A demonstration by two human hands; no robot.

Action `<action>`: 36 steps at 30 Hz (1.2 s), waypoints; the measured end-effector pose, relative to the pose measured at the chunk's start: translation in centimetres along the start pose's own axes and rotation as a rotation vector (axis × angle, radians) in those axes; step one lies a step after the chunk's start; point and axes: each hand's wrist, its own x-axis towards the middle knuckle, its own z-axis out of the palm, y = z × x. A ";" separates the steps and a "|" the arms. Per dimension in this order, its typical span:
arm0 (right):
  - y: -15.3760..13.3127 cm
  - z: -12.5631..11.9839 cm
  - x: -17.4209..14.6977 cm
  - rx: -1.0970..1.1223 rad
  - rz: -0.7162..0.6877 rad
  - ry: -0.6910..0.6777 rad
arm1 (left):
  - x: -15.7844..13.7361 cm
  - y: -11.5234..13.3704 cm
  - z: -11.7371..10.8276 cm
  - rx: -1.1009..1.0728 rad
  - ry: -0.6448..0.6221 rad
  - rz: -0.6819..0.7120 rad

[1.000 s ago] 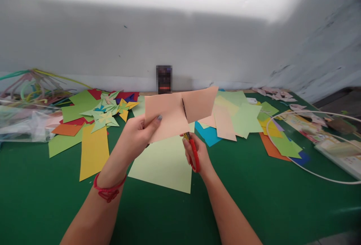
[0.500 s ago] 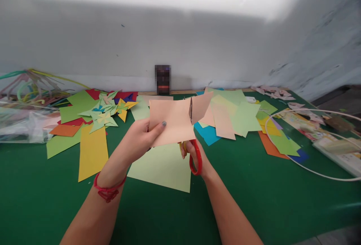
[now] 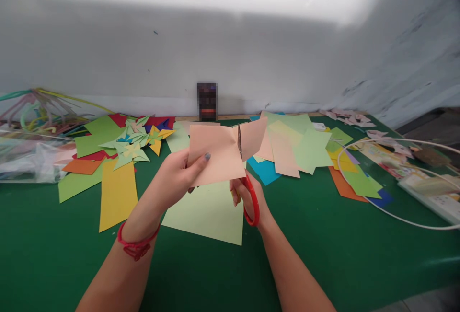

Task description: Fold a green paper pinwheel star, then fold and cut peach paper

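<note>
A peach sheet of paper (image 3: 215, 146) is pinched at its left edge by my left hand (image 3: 179, 173), the thumb lying on top. Wrapped in the handles of red-and-yellow scissors (image 3: 254, 204), my right hand (image 3: 247, 190) sits just below the sheet's right end. One dark blade shows upright along a cut in the paper; the rest of the blades is hidden by the sheet. To the right of the cut, a flap of the same paper (image 3: 254, 137) folds up and away. Beneath both hands lies a pale green sheet (image 3: 208, 213) on the green table.
Folded paper stars (image 3: 132, 146) and a yellow sheet (image 3: 118, 197) lie on the left, by clear plastic bags (image 3: 32, 156). Green and peach sheets (image 3: 309, 144) are piled on the right. A white cable (image 3: 359, 206) loops near a power strip (image 3: 431, 197). A pixelated dark object (image 3: 207, 102) leans on the wall.
The peach sheet has shifted slightly left and buckled near the cut. My right hand and the scissors' red handle have dropped slightly, with the blade still in the paper.
</note>
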 end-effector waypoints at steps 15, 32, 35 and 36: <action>0.3 0.2 0.0 -0.033 -0.016 0.038 | -0.1 0.6 -0.1 0.025 -0.025 -0.060; -0.4 0.3 -0.2 -0.003 0.042 0.018 | -0.2 0.9 -0.2 0.034 -0.027 -0.028; -0.5 0.4 -0.3 0.000 0.015 0.026 | -0.2 1.0 -0.2 0.034 -0.037 -0.041; -0.6 0.5 -0.4 -0.004 0.002 0.040 | -0.2 1.0 -0.2 0.030 -0.038 -0.042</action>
